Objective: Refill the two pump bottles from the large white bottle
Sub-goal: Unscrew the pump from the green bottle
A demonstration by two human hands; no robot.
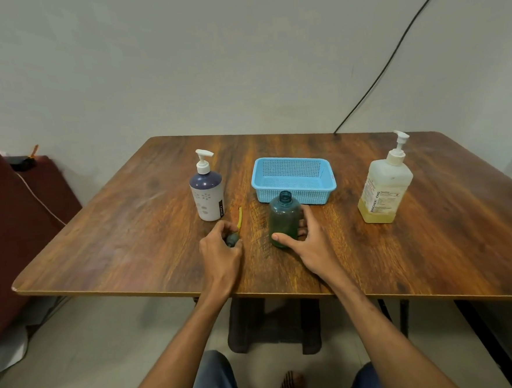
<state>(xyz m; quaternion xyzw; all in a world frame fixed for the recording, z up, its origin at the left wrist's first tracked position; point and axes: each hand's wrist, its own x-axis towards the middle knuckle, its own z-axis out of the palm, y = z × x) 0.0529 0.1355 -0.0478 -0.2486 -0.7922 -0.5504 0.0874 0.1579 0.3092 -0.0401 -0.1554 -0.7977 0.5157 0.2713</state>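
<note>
A small green bottle [284, 219] stands upright near the table's middle with its neck uncapped. My right hand [308, 240] wraps around its lower body. My left hand [222, 253] rests on the table to its left, closed on the bottle's grey pump head [231, 239], whose yellow dip tube [239, 216] lies flat pointing away from me. A white and dark blue pump bottle [207, 194] stands upright behind my left hand. The large whitish bottle [383, 189], with yellowish liquid low inside and a white pump on top, stands at the right.
A light blue perforated plastic basket [293, 188] sits just behind the green bottle. The wooden table [404, 259] ends near my arms. A dark red seat stands off the table's left side, and a black cable runs down the wall at the back right.
</note>
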